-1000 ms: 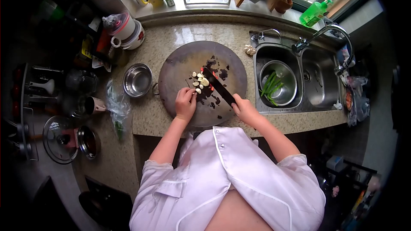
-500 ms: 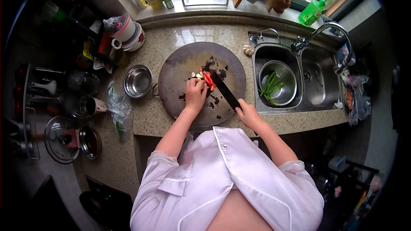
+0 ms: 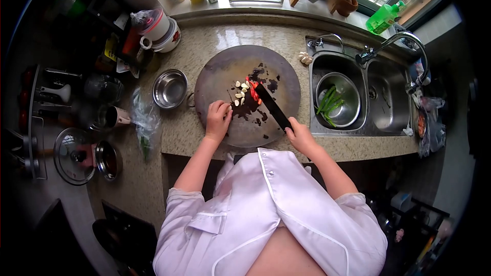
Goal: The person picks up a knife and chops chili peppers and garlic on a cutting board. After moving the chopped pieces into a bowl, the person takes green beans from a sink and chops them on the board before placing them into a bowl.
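My right hand (image 3: 300, 135) grips a dark-bladed kitchen knife (image 3: 272, 106). Its tip end rests beside red chili peppers (image 3: 254, 92) on a round cutting board (image 3: 215, 74). Several peeled garlic cloves (image 3: 239, 95) lie spread just left of the peppers. Lower left on the board, my left hand (image 3: 218, 119) has its fingers curled together, with a pale garlic clove at the fingertips. Dark wet patches mark the board's middle.
Left of the board stands a steel bowl (image 3: 170, 89). In the left sink basin (image 3: 318, 61), another steel bowl (image 3: 353, 84) holds green peppers (image 3: 330, 106). A garlic bulb (image 3: 305, 58) sits by the sink's edge. A plastic bag (image 3: 146, 117) lies at left.
My left hand has moved left and down, away from the peppers, uncovering several garlic cloves. The knife stays beside the peppers in my right hand. The view has shifted slightly.
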A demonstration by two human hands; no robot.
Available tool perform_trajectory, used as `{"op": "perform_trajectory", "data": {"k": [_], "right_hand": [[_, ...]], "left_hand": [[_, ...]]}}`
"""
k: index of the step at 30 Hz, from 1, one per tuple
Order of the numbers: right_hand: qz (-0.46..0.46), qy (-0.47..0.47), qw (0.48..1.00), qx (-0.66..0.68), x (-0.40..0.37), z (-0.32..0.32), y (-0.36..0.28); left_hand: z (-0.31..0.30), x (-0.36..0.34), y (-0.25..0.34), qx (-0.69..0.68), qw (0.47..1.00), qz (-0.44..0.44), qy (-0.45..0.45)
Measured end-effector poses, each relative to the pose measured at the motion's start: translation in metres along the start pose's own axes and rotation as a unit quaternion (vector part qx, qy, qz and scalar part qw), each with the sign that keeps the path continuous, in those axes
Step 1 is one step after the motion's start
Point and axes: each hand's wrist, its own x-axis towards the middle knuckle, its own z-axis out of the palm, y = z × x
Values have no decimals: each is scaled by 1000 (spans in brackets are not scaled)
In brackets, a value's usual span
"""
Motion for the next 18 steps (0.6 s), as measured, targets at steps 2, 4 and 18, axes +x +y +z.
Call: {"op": "perform_trajectory", "data": {"k": [2,4,18], "right_hand": [[-3,3,1000,0,0,0,-1],[-6,3,1000,-1,0,1,0],[-16,4,1000,-13,0,4,1]], "left_hand": [[-5,2,-4,-19,999,-40,22],[-5,4,-8,-15,999,-42,23],[4,5,0,30,997,-67,20]]}}
